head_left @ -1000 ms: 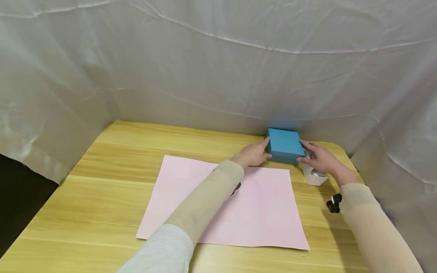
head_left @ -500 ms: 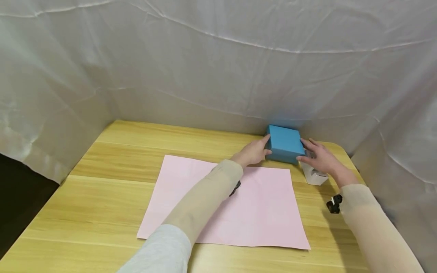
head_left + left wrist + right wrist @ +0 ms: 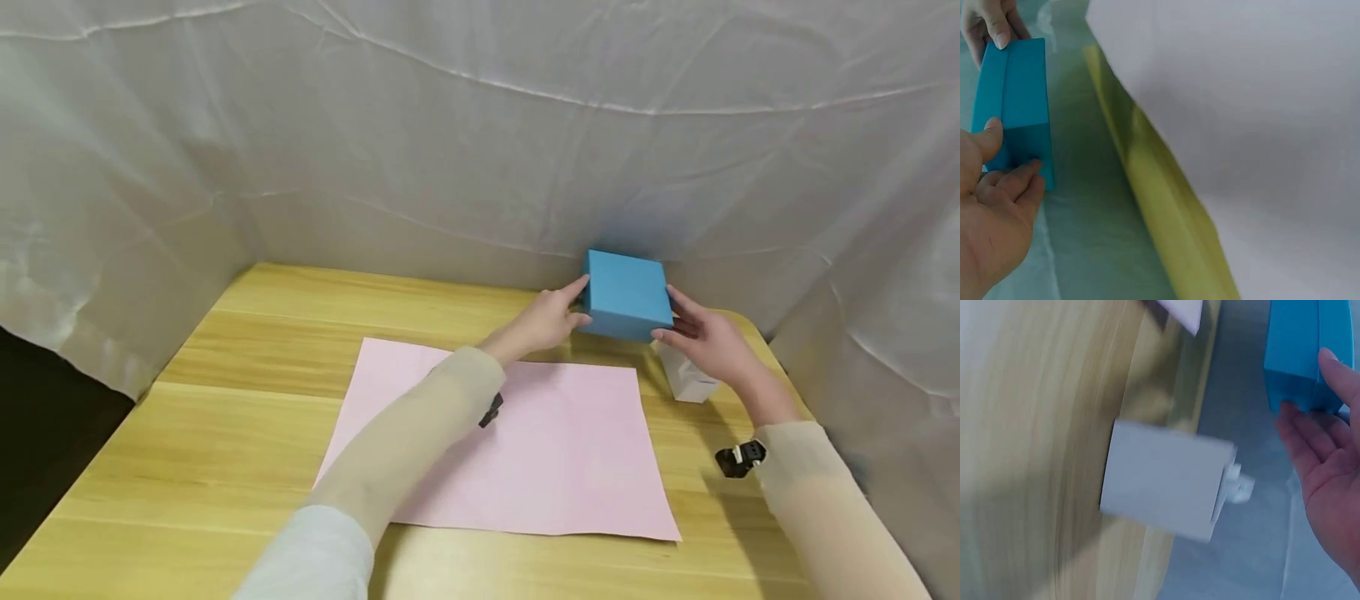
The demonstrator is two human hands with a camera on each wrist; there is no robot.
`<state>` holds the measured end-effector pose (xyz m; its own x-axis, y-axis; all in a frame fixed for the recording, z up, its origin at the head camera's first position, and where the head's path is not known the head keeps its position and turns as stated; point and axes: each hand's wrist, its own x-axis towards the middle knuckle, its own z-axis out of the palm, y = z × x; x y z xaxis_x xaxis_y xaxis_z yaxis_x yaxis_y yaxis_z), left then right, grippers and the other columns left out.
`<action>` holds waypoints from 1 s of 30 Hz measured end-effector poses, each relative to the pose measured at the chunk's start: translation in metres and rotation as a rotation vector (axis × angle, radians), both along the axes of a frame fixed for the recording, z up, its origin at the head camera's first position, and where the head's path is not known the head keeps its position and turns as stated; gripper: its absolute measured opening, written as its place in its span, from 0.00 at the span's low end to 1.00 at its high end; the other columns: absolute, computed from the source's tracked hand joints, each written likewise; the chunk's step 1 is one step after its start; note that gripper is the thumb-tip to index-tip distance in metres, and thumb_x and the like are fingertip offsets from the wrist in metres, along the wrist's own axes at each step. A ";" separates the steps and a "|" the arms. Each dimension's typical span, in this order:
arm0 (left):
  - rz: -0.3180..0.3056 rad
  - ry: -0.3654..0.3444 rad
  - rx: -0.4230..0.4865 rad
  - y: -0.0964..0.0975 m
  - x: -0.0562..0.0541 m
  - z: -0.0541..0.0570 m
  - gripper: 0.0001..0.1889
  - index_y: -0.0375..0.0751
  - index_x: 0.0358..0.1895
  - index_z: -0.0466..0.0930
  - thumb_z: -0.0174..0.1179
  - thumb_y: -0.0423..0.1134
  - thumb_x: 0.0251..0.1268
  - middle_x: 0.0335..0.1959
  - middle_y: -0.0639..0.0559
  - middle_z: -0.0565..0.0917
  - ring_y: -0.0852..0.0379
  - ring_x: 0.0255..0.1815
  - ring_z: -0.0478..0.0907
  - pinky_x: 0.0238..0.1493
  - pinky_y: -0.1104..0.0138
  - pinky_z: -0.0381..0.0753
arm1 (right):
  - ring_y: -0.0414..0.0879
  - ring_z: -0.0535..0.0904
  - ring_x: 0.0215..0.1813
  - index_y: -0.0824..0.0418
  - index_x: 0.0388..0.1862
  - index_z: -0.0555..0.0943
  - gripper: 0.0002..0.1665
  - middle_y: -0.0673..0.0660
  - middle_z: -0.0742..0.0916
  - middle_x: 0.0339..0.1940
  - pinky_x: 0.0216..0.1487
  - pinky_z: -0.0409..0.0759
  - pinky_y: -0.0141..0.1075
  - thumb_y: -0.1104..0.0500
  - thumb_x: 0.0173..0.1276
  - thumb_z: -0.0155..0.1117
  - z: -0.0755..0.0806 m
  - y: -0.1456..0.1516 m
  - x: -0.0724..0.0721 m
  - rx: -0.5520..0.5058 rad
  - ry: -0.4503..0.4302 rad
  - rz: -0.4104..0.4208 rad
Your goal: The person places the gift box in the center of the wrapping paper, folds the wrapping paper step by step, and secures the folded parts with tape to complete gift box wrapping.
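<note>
"Head view: what comes first from the left?"

"The wood-grain table (image 3: 187, 467), and on it a pink sheet (image 3: 570, 450) lying short of the far edge. The left sleeve (image 3: 420, 437) reaches across it, with a small black device (image 3: 491, 411) at the cuff."

"And the left hand (image 3: 543, 321)?"

"At the left end of the blue box (image 3: 628, 287). The left wrist view shows the thumb on one face and the fingers curled against another, grasping that end."

"Where is the box itself?"

"Held up off the table, by the far edge and left of the far right corner, with the grey curtain (image 3: 450, 167) behind. A seam runs along its side."

"What is to the right of it?"

"A white carton (image 3: 678, 375), standing on the table near that corner. In the right wrist view a small white piece (image 3: 1241, 487) sticks out at one end."

"The right hand (image 3: 716, 342)?"

"Thumb and fingers grip the box's right end, apart from the carton. The right sleeve (image 3: 832, 500) crosses the table's right side."
</note>
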<state>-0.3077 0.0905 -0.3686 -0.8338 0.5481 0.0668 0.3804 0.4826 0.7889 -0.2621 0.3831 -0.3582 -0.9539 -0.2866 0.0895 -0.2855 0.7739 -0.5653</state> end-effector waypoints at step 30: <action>-0.051 0.104 0.086 -0.177 0.112 -0.004 0.40 0.37 0.79 0.62 0.69 0.39 0.68 0.69 0.45 0.78 0.55 0.67 0.79 0.65 0.60 0.78 | 0.39 0.89 0.50 0.65 0.74 0.73 0.46 0.65 0.79 0.70 0.48 0.86 0.35 0.65 0.57 0.82 -0.026 -0.149 0.101 -0.581 -0.066 -0.002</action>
